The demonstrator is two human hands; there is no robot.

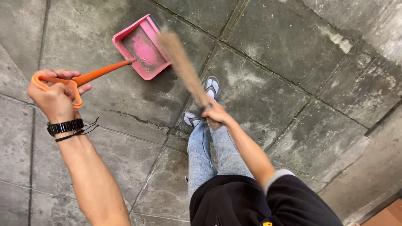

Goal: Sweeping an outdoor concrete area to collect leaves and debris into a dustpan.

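Left hand (54, 98) gripping pink dustpan (141, 47).

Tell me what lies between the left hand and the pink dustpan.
Only the orange handle, running from left hand to dustpan, above paving; head view.

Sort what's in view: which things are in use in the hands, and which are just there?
In use: pink dustpan with orange handle, held by left hand; straw broom, gripped by right hand.

Just there: stone floor, black wristwatch, sandals.
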